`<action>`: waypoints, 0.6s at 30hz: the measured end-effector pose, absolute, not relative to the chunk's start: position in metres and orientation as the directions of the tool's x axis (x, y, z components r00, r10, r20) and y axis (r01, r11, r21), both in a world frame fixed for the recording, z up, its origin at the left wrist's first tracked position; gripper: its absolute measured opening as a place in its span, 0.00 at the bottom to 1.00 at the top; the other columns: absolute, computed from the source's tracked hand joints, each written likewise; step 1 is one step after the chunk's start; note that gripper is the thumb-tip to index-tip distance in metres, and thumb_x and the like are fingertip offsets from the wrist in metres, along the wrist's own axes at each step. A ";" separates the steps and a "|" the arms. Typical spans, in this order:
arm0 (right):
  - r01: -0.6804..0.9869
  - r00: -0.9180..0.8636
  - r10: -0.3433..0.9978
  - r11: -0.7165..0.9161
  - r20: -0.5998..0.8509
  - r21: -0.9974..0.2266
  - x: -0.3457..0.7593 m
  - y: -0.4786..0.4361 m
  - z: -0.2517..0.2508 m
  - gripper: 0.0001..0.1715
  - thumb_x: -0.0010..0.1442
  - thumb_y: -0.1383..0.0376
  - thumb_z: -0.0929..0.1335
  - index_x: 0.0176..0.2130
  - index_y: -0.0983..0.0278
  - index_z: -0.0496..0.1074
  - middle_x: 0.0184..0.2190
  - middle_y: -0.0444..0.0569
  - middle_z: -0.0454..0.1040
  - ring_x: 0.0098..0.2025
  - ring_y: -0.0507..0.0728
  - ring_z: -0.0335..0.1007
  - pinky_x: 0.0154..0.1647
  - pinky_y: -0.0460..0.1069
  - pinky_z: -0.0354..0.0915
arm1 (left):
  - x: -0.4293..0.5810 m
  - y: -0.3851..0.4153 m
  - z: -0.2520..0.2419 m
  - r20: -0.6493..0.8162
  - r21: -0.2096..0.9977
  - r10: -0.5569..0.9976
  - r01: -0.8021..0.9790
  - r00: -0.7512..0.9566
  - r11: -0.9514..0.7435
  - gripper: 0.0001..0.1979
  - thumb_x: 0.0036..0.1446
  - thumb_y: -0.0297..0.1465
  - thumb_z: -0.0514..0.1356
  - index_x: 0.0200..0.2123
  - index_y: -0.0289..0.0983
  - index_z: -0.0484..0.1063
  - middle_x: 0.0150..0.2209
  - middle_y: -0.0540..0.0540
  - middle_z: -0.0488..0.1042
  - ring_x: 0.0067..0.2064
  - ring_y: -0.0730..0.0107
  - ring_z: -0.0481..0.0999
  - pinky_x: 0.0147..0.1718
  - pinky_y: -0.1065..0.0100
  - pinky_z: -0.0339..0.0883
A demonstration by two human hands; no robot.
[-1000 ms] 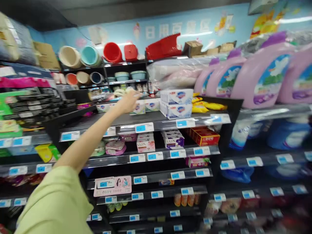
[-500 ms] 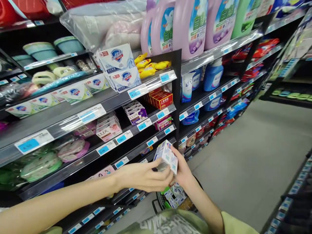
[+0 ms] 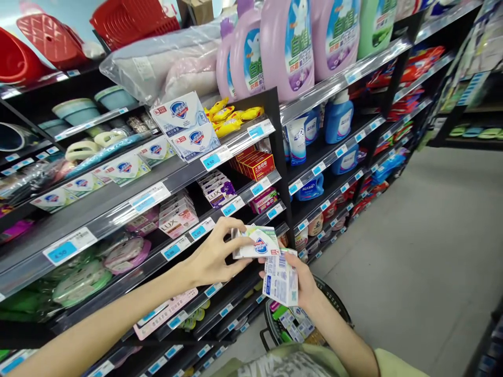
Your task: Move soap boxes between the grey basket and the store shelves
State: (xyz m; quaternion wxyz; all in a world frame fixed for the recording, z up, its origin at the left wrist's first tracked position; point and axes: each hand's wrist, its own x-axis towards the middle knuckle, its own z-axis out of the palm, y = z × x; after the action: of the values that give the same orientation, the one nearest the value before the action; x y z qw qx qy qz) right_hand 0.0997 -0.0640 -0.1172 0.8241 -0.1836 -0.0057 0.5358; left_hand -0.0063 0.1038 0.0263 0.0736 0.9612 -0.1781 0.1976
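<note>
My left hand (image 3: 214, 256) is closed on a white and green soap box (image 3: 255, 244) with a blue shield logo, held flat in front of the shelves. Just below and right of it, my right hand (image 3: 304, 283) grips a second soap box (image 3: 280, 280), its printed back facing me. The two boxes touch or overlap at one corner. Under my hands hangs a black shopping basket (image 3: 334, 301) with several packets inside. More boxes of the same soap (image 3: 184, 125) are stacked on the upper shelf.
Dark shelving (image 3: 118, 193) with blue price tags runs along the left, holding soap bars, LUX boxes (image 3: 176, 222) and red boxes (image 3: 257, 163). Purple detergent jugs (image 3: 286, 47) stand on top. The grey aisle floor (image 3: 424, 235) stretches to the right.
A second ago my left arm reached up to the soap shelf. Then both hands held one box together; now each hand holds its own box, slightly higher and apart.
</note>
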 end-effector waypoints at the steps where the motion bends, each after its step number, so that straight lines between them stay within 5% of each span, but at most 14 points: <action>1: -0.854 0.459 0.876 0.390 -0.148 -0.344 0.099 -0.065 -0.116 0.34 0.39 0.58 0.82 0.46 0.59 0.75 0.41 0.49 0.83 0.38 0.60 0.80 0.38 0.55 0.78 | -0.006 0.104 0.027 0.395 0.091 -0.289 -0.350 0.872 -0.932 0.20 0.59 0.27 0.65 0.53 0.44 0.66 0.54 0.39 0.64 0.55 0.55 0.68 0.48 0.54 0.73; 6: -0.691 0.596 0.802 0.494 -0.030 -0.528 0.096 -0.066 -0.110 0.31 0.45 0.60 0.81 0.47 0.55 0.74 0.42 0.46 0.82 0.39 0.59 0.79 0.44 0.56 0.77 | -0.002 0.099 0.031 0.190 -0.036 -0.285 -0.284 0.939 -0.958 0.37 0.53 0.26 0.64 0.65 0.43 0.57 0.62 0.37 0.64 0.57 0.48 0.65 0.53 0.48 0.67; 10: -0.574 0.643 0.765 0.514 0.037 -0.637 0.088 -0.067 -0.107 0.30 0.44 0.59 0.82 0.47 0.56 0.76 0.41 0.47 0.80 0.37 0.59 0.78 0.44 0.56 0.77 | 0.002 0.088 0.034 -0.042 -0.186 -0.198 -0.203 0.979 -0.961 0.46 0.56 0.32 0.66 0.72 0.49 0.47 0.57 0.38 0.69 0.49 0.48 0.71 0.45 0.50 0.68; 12: -0.492 0.654 0.748 0.534 0.113 -0.687 0.084 -0.070 -0.106 0.33 0.44 0.58 0.81 0.50 0.56 0.76 0.45 0.49 0.79 0.38 0.60 0.78 0.41 0.55 0.76 | 0.003 0.084 0.032 -0.052 -0.089 -0.142 -0.146 0.988 -0.985 0.42 0.57 0.37 0.66 0.71 0.51 0.51 0.56 0.39 0.68 0.46 0.53 0.74 0.43 0.54 0.69; 14: -0.337 0.700 0.693 0.534 0.173 -0.775 0.080 -0.072 -0.108 0.34 0.47 0.57 0.80 0.53 0.56 0.75 0.49 0.51 0.78 0.42 0.62 0.77 0.42 0.54 0.75 | 0.005 0.082 0.030 -0.010 0.131 -0.063 -0.061 0.998 -0.989 0.38 0.56 0.43 0.68 0.66 0.49 0.59 0.55 0.41 0.67 0.43 0.58 0.75 0.42 0.58 0.70; 18: 0.207 0.768 0.496 0.406 0.405 -0.890 0.080 -0.070 -0.120 0.23 0.53 0.61 0.78 0.49 0.58 0.77 0.52 0.53 0.77 0.54 0.65 0.74 0.52 0.55 0.73 | 0.009 0.082 0.031 0.163 0.484 0.188 0.088 0.969 -0.871 0.38 0.43 0.50 0.75 0.54 0.43 0.66 0.49 0.44 0.70 0.45 0.56 0.74 0.46 0.55 0.71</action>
State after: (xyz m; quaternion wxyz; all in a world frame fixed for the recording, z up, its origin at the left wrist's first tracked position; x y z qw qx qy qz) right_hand 0.0795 -0.0700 -0.1197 0.7719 -0.5368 -0.3273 0.0935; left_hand 0.0091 0.0820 0.0305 0.2441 0.9616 0.0717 0.1029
